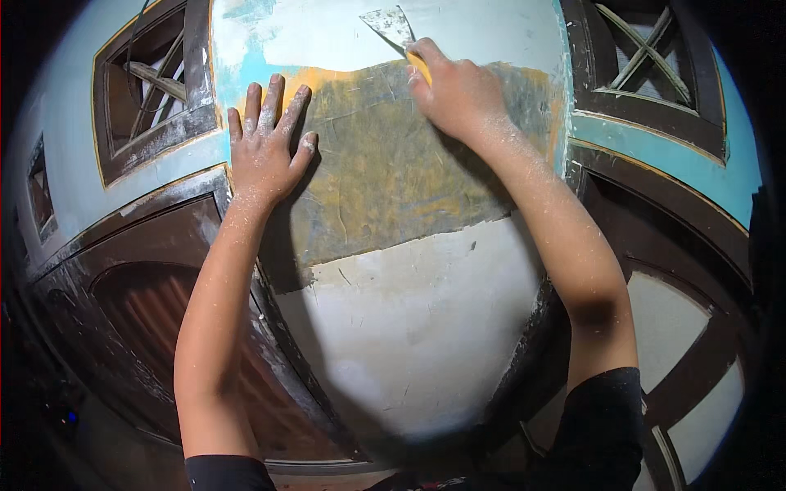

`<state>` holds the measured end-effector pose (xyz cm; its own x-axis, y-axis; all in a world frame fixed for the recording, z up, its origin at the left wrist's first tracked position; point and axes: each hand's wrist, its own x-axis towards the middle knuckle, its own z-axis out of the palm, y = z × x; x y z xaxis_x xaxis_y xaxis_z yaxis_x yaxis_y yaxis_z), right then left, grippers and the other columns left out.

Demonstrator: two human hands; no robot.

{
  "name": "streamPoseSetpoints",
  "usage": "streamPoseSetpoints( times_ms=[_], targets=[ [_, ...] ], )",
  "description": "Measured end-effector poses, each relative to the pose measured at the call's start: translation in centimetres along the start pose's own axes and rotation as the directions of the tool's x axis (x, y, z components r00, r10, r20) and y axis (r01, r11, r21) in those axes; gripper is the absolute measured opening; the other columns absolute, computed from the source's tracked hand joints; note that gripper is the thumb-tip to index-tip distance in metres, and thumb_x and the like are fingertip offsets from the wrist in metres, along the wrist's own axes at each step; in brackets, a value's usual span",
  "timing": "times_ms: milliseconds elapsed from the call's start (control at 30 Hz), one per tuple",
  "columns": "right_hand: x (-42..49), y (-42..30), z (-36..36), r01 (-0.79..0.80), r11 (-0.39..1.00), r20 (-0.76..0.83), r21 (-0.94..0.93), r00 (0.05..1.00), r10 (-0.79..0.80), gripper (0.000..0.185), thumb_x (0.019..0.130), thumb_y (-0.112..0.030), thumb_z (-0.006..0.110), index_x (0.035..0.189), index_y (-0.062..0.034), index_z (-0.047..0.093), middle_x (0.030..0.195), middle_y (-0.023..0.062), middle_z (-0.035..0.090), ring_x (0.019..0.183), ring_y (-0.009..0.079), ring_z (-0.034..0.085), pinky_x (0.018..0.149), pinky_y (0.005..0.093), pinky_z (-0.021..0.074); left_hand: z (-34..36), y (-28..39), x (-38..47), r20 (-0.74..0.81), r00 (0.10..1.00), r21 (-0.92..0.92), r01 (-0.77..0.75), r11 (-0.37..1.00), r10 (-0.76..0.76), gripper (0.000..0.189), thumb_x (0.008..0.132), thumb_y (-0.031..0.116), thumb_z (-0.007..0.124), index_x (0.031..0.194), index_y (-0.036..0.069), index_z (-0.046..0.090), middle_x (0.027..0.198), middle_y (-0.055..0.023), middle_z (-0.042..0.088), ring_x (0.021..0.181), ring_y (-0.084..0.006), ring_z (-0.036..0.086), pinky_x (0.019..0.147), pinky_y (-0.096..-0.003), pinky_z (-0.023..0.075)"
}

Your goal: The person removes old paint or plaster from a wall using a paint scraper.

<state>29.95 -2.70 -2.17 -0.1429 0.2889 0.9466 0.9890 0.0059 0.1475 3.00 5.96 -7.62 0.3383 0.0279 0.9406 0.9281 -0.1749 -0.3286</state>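
Closed around the yellow handle of a putty knife (393,27), my right hand (457,92) is raised near the top of the wall. The metal blade points up and left and is smeared with white. My left hand (264,144) lies against the wall's left side, fingers spread, holding nothing. Between the hands spreads a rough grey-and-ochre patch (393,166) of bared wall. White and turquoise paint (319,37) borders it above, and a pale smooth surface (424,307) lies below its ragged lower edge. Pale dust covers both hands and forearms.
To the left stands a dark wooden door (153,313) under a framed vent opening (153,86) with crossed slats. On the right, another crossed-slat opening (645,55) sits above a dark frame with pale panels (663,325). A thin cable (130,55) hangs at upper left.
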Motion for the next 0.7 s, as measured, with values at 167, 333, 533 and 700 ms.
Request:
streamPoseSetpoints(
  times_ms=[167,333,533,700],
  targets=[
    [-0.7,4.4,0.3,-0.239,0.953,-0.140,0.184,0.954,0.266,0.037,0.097,-0.034,0.050,0.131,-0.0177,0.053,0.082,0.0163,0.071,0.078,0.0380,0.072,0.074,0.0527,0.0556,0.0,-1.0,2.6,-0.090,0.996,-0.022,-0.004,1.000,0.002,0.065,0.095,0.044,0.053,0.156,0.032,0.034,0.165,-0.0071,0.025,0.151,-0.0382,0.019,0.117,-0.0652,0.0158],
    [-8.3,2.1,3.5,0.062,0.995,-0.017,0.083,0.998,-0.060,0.039,0.095,-0.034,0.054,0.131,-0.0202,0.052,0.076,0.0171,0.070,0.072,0.0402,0.070,0.069,0.0515,0.0557,0.7,2.6,2.3,-0.013,0.983,0.110,0.185,0.977,-0.185,0.066,0.096,0.048,0.049,0.157,0.033,0.029,0.166,-0.0117,0.018,0.149,-0.0499,0.013,0.115,-0.0703,0.0116],
    [-4.7,7.2,2.8,-0.259,0.949,-0.184,0.180,0.939,0.291,0.039,0.095,-0.035,0.054,0.131,-0.0183,0.053,0.081,0.0213,0.070,0.077,0.0434,0.069,0.068,0.0555,0.0537,0.6,2.9,2.3,-0.052,0.989,0.037,0.141,0.989,-0.139,0.064,0.097,0.046,0.050,0.157,0.033,0.031,0.166,-0.0099,0.019,0.150,-0.0469,0.015,0.116,-0.0699,0.0126],
    [-8.1,3.6,2.4,0.003,0.996,-0.015,0.093,1.000,-0.002,0.041,0.094,-0.036,0.056,0.132,-0.0222,0.052,0.078,0.0166,0.070,0.076,0.0361,0.071,0.070,0.0514,0.0553,0.6,2.4,1.6,-0.025,0.989,0.045,0.146,0.988,-0.145,0.065,0.096,0.046,0.051,0.157,0.032,0.032,0.166,-0.0108,0.020,0.150,-0.0471,0.014,0.116,-0.0696,0.0112]
  ],
)
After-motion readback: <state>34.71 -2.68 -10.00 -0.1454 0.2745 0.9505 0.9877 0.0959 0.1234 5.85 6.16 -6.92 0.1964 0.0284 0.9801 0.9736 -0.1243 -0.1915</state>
